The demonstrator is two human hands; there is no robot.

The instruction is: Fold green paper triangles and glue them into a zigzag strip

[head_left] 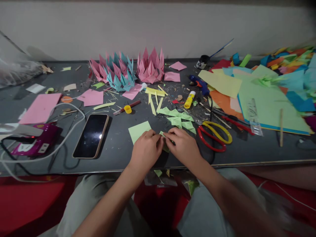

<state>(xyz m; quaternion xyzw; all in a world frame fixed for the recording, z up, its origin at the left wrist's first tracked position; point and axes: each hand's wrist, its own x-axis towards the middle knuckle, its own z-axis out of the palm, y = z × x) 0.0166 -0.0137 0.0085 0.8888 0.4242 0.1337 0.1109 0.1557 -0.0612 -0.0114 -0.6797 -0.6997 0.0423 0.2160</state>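
Note:
Near the table's front edge, my left hand [147, 146] and my right hand [181, 144] meet over a small folded piece of green paper [166, 148]. The fingertips of both pinch it, and much of it is hidden beneath them. A flat green paper square [139, 129] lies just behind my left hand. Several folded green paper pieces [175, 121] sit beyond my right hand. Scissors [215, 136] with red and yellow handles rest to the right of that hand.
Pink and blue folded-paper flowers [120, 74] stand by the wall. A phone [91, 136] and a purple power strip [37, 141] with cables lie left. A glue stick [189, 99], blue glue gun [201, 84] and coloured sheets [269, 98] lie right. Paper scraps litter the table.

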